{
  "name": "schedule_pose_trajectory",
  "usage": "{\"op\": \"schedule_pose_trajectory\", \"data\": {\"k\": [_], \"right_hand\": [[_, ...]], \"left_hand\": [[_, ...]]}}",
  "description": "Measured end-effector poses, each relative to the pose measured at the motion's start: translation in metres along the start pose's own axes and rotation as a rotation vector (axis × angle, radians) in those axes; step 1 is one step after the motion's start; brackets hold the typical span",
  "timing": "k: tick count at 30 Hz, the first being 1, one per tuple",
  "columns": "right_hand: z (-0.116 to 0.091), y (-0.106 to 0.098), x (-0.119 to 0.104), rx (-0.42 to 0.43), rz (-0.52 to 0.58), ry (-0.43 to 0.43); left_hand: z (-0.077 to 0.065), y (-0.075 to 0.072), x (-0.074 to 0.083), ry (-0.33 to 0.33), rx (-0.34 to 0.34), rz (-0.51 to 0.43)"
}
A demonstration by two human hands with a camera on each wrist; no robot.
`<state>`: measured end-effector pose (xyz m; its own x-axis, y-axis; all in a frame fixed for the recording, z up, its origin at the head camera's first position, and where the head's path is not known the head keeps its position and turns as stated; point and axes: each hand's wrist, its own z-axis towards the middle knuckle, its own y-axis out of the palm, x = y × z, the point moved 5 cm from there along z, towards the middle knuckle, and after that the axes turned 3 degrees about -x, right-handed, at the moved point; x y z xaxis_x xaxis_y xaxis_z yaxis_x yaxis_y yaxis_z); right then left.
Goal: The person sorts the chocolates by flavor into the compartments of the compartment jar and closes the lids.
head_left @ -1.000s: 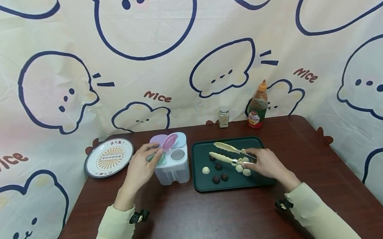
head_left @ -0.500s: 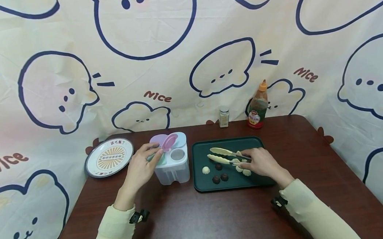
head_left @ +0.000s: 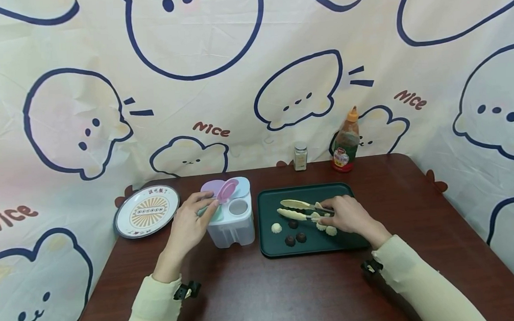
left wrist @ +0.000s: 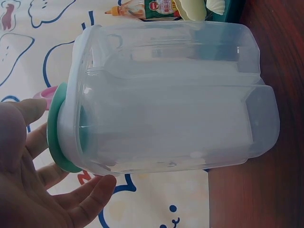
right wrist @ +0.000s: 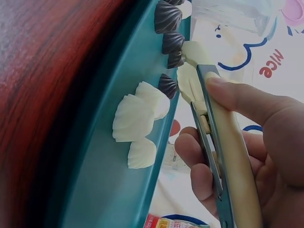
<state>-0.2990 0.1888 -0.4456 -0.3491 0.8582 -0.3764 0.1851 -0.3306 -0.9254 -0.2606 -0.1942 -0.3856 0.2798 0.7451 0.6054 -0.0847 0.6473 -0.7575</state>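
Observation:
My left hand (head_left: pixel 193 222) holds up the pink flip lid (head_left: pixel 227 191) between thumb and fingers, beside a round opening in a clear storage box (left wrist: pixel 171 104). Purple, blue and green lids also sit on the box's top. My right hand (head_left: pixel 351 217) grips cream-tipped tongs (right wrist: pixel 223 137) by their metal handles, low over a dark green tray (head_left: pixel 352 247). Their tips stand apart at the tray's left part. Ridged, swirl-shaped sweets lie on the tray, several dark pieces (right wrist: pixel 168 18) and several cream pieces (right wrist: pixel 134 118). The tong tips hide one spot where a dark piece lay.
A patterned plate (head_left: pixel 146 211) lies left of the box. At the back of the brown table (head_left: pixel 265 297) stand a small glass jar (head_left: pixel 300 157) and a sauce bottle with an orange cap (head_left: pixel 346 142). A printed cloth hangs behind.
My right hand has moved the tongs slightly left and lower over the tray, covering one dark piece from the head view. My left hand and the pink lid have stayed put.

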Motion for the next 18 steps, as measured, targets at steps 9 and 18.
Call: {"op": "schedule_pose_trajectory", "data": {"k": [9,18], "right_hand": [[0.0031,-0.0034,-0.0039,-0.006,-0.032,0.015],[0.0026,-0.0031,-0.0028,0.001,-0.044,0.009]], "left_hand": [[0.0001,-0.0002,0.0,0.001,0.001,-0.011],[-0.0009,0.0,-0.0004,-0.002,-0.002,-0.011]]}}
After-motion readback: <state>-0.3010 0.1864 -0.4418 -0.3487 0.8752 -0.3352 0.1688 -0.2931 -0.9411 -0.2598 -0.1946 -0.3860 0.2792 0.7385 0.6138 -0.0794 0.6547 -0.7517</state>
